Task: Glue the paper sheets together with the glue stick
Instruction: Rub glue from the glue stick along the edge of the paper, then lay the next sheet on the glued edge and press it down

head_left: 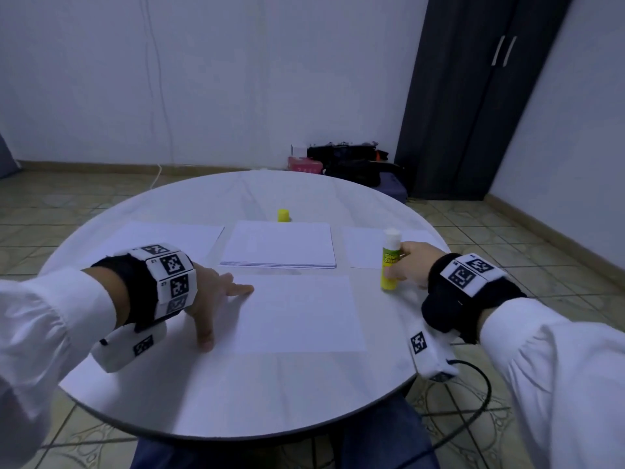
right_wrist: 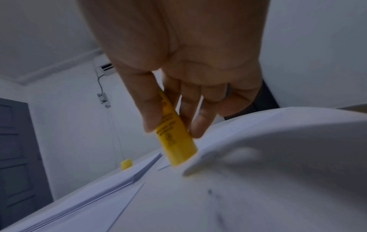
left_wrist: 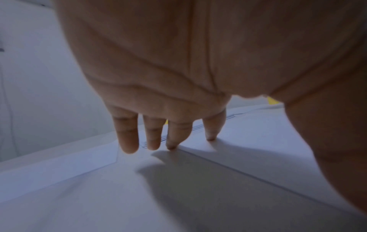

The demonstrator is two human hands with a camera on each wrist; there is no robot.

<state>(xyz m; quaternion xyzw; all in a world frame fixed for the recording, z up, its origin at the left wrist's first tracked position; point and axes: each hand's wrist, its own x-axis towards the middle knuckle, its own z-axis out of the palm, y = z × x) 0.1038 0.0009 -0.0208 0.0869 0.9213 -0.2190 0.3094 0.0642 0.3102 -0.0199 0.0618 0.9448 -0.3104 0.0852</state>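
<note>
Glue stick [head_left: 390, 262] clamped in right fingers [head_left: 411, 262], left fingers [head_left: 233, 288] spread; round white table [head_left: 236, 401], tiled floor [head_left: 541, 238].

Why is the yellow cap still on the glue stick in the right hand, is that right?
Not quite. The right hand does hold the glue stick, but the yellow cap is off; it stands alone on the table behind the paper stack. The head view shows the stick's white top bare.

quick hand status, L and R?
Left hand: open, fingertips resting at the left edge of the near paper sheet.
Right hand: closed round the uncapped glue stick, held upright.
</note>
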